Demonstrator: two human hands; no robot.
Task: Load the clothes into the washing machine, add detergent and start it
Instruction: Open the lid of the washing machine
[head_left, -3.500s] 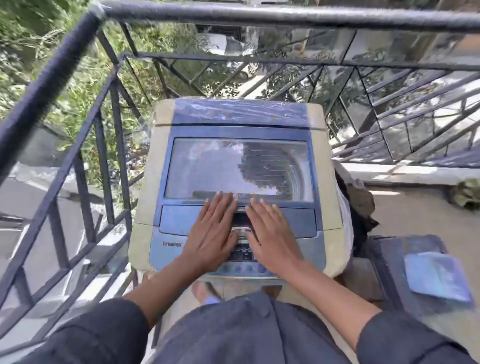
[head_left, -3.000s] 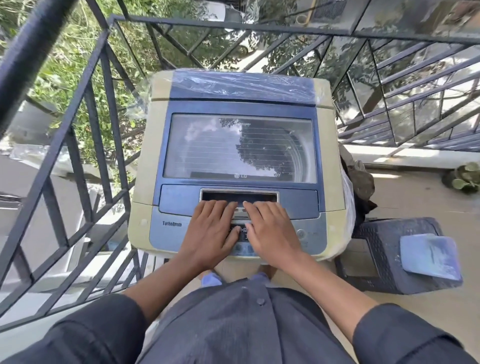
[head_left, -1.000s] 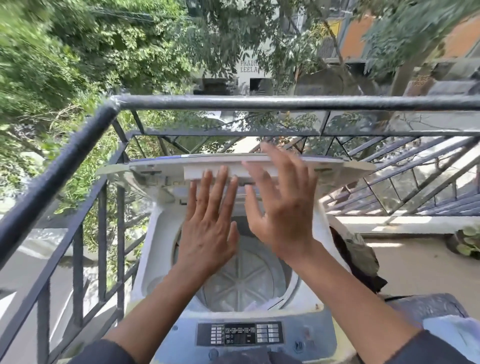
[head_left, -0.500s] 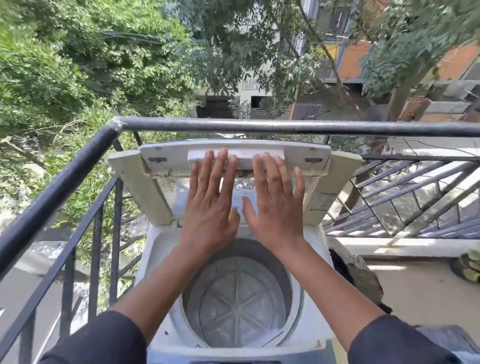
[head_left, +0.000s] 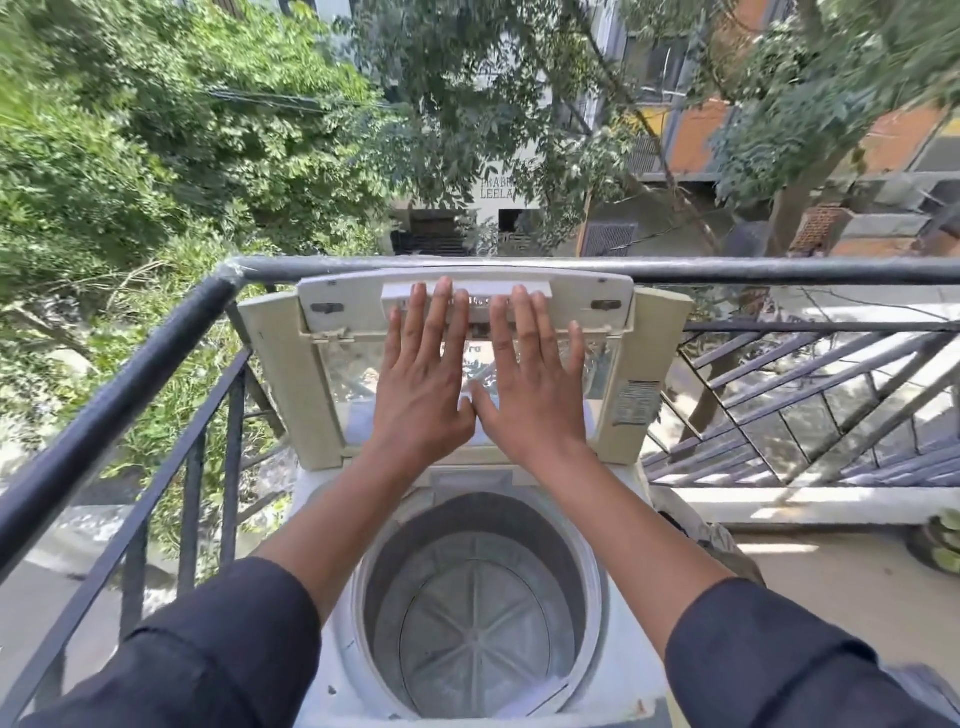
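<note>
A cream top-loading washing machine (head_left: 322, 525) stands on a balcony in front of me. Its lid (head_left: 291, 374) is folded up, nearly upright, leaning back toward the railing. The round steel drum (head_left: 475, 618) lies open below and holds no clothes. My left hand (head_left: 423, 384) and my right hand (head_left: 527, 387) press flat against the lid's underside, side by side, fingers spread, thumbs almost touching. Neither hand holds anything. No clothes or detergent can be made out with certainty.
A dark metal railing (head_left: 130, 384) runs along the left and behind the machine, with trees and buildings beyond. A dark bundle (head_left: 727, 545) sits against the machine's right side. The tiled balcony floor (head_left: 831, 587) stretches right, where a greenish object (head_left: 940, 540) lies by the edge.
Earlier both hands rested on the shut lid's front. They have lifted the lid and pushed it back to near upright, exposing the drum. My view has tilted up toward the railing.
</note>
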